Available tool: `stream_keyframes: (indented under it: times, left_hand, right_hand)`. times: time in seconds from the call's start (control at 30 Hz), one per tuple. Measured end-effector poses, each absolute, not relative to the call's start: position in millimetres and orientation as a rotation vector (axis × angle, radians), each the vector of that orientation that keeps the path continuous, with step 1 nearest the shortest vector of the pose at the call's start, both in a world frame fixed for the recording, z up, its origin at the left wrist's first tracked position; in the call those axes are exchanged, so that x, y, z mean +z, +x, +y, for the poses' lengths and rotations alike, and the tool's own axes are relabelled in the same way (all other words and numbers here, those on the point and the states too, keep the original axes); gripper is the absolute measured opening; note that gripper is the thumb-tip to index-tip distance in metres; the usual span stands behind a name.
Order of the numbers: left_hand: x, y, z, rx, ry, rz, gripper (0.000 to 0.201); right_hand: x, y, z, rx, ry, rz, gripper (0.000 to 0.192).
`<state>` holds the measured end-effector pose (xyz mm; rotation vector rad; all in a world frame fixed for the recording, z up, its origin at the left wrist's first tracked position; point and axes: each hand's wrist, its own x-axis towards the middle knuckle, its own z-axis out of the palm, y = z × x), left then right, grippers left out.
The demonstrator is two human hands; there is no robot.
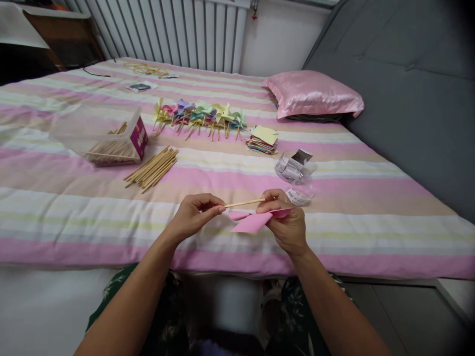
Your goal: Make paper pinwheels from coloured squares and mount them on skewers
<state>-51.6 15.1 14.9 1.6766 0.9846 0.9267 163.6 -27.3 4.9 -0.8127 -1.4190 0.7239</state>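
A thin wooden stick (243, 203) spans the gap between my two hands above the bed's front edge. My left hand (196, 213) pinches its left end between thumb and fingertips. In my right hand (285, 221) is a pink paper pinwheel (254, 222), its folded blades pointing left. The stick's right end meets the fingertips of that same hand, by the pinwheel. Whether stick and paper are joined there is hidden by the fingers.
On the striped bedspread lie loose sticks (154, 169), a plastic tub (100, 129) of sticks, finished pinwheels (202, 113), stacked coloured paper (262, 138) and clear plastic packets (293, 168). A pink pillow (315, 94) rests near the grey headboard (404, 99).
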Motion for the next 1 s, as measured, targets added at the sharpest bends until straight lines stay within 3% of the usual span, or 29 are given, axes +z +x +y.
stream_keyframes:
  times: [0.5,1.0]
  left_hand:
    - [14.7,-52.4,13.9,0.893,1.677,0.932,0.023]
    - [15.8,-53.3,12.9,0.905,1.683,0.926,0.026]
  right_hand:
    - [5.7,162.4,-30.4,0.553,-0.881,-1.382,0.016]
    - [8.0,160.2,-31.6,0.483,-0.921,-1.381,0.007]
